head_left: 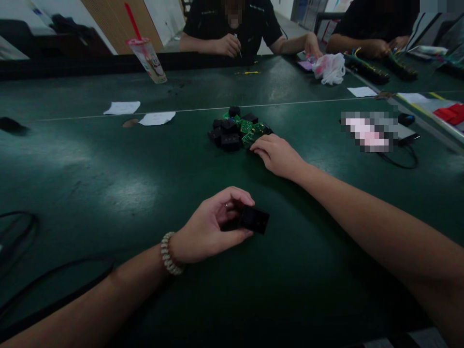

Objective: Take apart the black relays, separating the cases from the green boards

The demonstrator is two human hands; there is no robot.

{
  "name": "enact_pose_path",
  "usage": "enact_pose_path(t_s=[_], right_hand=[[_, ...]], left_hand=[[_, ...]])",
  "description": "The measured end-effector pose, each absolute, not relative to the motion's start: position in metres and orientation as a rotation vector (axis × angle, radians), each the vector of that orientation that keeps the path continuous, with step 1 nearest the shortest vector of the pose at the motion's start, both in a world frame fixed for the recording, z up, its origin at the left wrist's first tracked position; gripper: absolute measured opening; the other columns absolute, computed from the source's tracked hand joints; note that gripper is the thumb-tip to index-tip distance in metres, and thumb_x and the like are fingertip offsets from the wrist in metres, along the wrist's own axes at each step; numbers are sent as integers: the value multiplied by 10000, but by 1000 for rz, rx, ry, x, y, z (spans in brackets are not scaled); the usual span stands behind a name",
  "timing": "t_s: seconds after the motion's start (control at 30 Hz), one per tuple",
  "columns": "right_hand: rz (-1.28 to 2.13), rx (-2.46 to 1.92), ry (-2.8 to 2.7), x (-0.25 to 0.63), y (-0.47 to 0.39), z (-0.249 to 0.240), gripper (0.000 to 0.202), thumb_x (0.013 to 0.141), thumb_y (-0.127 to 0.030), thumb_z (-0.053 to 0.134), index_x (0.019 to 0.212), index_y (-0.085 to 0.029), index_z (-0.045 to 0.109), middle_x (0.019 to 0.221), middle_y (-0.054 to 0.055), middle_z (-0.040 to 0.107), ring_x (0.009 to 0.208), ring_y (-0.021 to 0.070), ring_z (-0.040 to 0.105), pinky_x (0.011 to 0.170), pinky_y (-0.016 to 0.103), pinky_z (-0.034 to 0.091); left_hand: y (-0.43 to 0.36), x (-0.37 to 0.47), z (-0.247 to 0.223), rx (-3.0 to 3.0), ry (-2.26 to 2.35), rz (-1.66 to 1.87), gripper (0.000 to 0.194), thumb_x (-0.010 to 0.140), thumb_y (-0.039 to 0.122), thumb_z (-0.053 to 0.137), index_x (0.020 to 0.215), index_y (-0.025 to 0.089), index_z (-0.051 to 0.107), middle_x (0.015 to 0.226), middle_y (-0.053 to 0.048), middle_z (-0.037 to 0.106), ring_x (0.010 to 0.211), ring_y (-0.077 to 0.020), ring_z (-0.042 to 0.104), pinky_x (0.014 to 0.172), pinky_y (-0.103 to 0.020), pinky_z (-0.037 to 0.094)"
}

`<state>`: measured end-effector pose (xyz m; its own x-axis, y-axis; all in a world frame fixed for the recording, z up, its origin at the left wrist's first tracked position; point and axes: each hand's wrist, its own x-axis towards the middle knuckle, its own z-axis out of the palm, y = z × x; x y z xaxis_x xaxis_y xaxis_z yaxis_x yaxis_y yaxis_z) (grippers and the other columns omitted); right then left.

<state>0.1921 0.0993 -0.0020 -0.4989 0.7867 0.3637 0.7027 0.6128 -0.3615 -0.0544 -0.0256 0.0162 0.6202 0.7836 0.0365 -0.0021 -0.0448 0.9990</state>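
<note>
One left hand (212, 227) is holding one black box (256, 220); on the left, one cup (148, 59) and two papers (158, 118) are resting.

Likely an electronics assembly workshop. A broad green worktop (90, 159) spreads across the view; at 12 o'clock lies a heap of small black cases (229, 141) and green circuit boards (247, 126). Beyond, at 12 o'clock, is one person (255, 26) in black; at 2 o'clock, another person (377, 21) leans behind dark modules (368, 71) with coloured wires.

Parts pile (230, 140) on table (108, 159); behind: cup (148, 59), left; bag (330, 69), right.
</note>
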Motion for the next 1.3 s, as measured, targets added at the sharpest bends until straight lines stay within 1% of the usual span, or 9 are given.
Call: enact_pose_path(t_s=[0.27, 0.53, 0.63, 0.8, 0.93, 1.0, 1.13, 1.23, 1.3], right_hand=[[177, -1148, -2354, 192, 100, -4, 277, 1036, -94, 516, 1102, -142, 781, 1165, 147, 773, 1118, 307, 647, 1044, 503, 517], [179, -1183, -2346, 191, 99, -6, 269, 1048, -118, 507, 1115, -153, 765, 1202, 151, 748, 1109, 300, 633, 987, 476, 526], [171, -1179, -2344, 191, 100, -7, 258, 1040, -118, 514, 1110, -150, 760, 1199, 159, 750, 1102, 306, 633, 999, 488, 525], [179, -1134, -2292, 193, 100, -8, 236, 1035, -133, 517, 1095, -156, 744, 1196, 163, 750, 1108, 312, 644, 1023, 513, 523], [199, -1077, -2221, 192, 98, -10, 218, 1027, -138, 523, 1093, -167, 729, 1187, 151, 750, 1110, 302, 661, 1025, 503, 527], [216, -1044, -2166, 191, 94, -11, 206, 1022, -142, 530, 1083, -160, 726, 1152, 144, 758, 1076, 287, 677, 997, 479, 536], [302, -1034, -2035, 187, 81, -9, 178, 1015, -177, 555, 1069, -164, 724, 1048, 106, 773, 945, 243, 685, 880, 414, 556], [437, -1057, -1944, 182, 71, -8, 163, 1020, -216, 570, 1074, -179, 719, 1010, 83, 776, 874, 214, 689, 812, 378, 571], [566, -1051, -1869, 179, 66, -8, 152, 1021, -239, 583, 1073, -181, 713, 1009, 78, 777, 861, 205, 711, 788, 368, 592]], left_hand=[[-25, -55, 13, 1496, 681, 722, 413, 824, 73, 862, 1157, 224, 670, 1250, -49, 638, 1124, -176, 712, 962, -285, 646], [-26, -53, 19, 1415, 753, 683, 451, 822, 127, 887, 1194, 218, 649, 1206, -60, 705, 1083, -191, 748, 944, -306, 654], [-26, -53, 20, 1390, 752, 686, 461, 816, 131, 893, 1192, 216, 640, 1203, -66, 732, 1080, -198, 761, 936, -308, 657], [-26, -54, 17, 1354, 713, 706, 464, 826, 104, 879, 1202, 220, 633, 1207, -61, 751, 1100, -183, 763, 923, -277, 651], [-26, -53, 16, 1347, 713, 718, 454, 821, 98, 877, 1190, 216, 640, 1195, -57, 752, 1095, -176, 758, 932, -273, 641], [-26, -53, 16, 1347, 713, 722, 456, 812, 100, 881, 1185, 210, 642, 1173, -57, 753, 1081, -179, 755, 936, -285, 637], [-24, -53, 15, 1330, 707, 729, 459, 820, 102, 875, 1200, 212, 640, 1161, -52, 750, 1054, -168, 745, 918, -278, 627], [-24, -55, 15, 1331, 699, 731, 459, 821, 103, 880, 1203, 214, 651, 1162, -49, 734, 1045, -159, 736, 906, -262, 621], [-24, -55, 16, 1339, 704, 729, 454, 820, 109, 883, 1202, 211, 659, 1170, -57, 725, 1056, -169, 734, 915, -274, 621]])
